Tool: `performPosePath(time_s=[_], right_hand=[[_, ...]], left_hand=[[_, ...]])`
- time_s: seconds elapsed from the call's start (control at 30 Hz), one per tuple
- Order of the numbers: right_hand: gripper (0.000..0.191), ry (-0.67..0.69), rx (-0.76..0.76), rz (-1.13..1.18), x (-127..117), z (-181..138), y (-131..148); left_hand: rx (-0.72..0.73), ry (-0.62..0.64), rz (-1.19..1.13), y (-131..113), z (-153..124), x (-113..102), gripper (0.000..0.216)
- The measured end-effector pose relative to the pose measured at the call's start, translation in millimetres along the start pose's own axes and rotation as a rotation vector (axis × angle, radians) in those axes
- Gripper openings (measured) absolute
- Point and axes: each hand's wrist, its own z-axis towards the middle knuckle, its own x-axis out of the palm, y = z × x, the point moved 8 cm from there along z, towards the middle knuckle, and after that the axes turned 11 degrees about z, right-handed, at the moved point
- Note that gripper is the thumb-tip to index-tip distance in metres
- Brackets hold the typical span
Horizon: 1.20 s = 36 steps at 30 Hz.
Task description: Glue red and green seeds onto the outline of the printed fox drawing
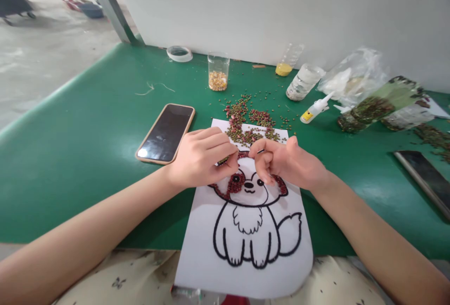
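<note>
Left hand [200,157] rested on dog drawing sheet [246,239] on green table [87,155], grip pinched narrow, content too small to tell, right hand [288,162] just beside, grip curled narrow too, red beans [235,184] placed around dog's eye near fingertips, loose beans [246,122] beyond, phone [166,132] at left.

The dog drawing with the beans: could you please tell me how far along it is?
Red beans already fill both ears and a patch around one eye of the dog drawing. The left hand and right hand meet at the top of the head, fingers pinched there. The muzzle, chest, legs and tail are bare outline.
</note>
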Motion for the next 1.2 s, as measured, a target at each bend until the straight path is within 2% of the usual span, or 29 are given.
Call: performPosePath(time_s=[0.2, 0.6, 0.9, 1.1, 1.2], right_hand=[[0.062, -0.049, 0.0, -0.011, -5, 1, 0], [0.055, -0.032, -0.041, 0.05, -2, 1, 4], [0.055, -0.026, -0.041, 0.066, -2, 2, 4], [0.055, -0.038, -0.036, 0.065, -2, 2, 4], [0.055, -0.053, -0.038, 0.064, -4, 2, 4]], left_hand=[[0.005, 0.01, 0.005, -1, 1, 0, 0.011], [-0.008, 0.023, -0.074, 0, 0, 2, 0.009], [-0.141, 0.164, -0.083, 12, 0, 12, 0.012], [-0.18, 0.222, 0.054, 17, 1, 19, 0.027], [-0.21, 0.261, 0.089, 21, -2, 24, 0.025]])
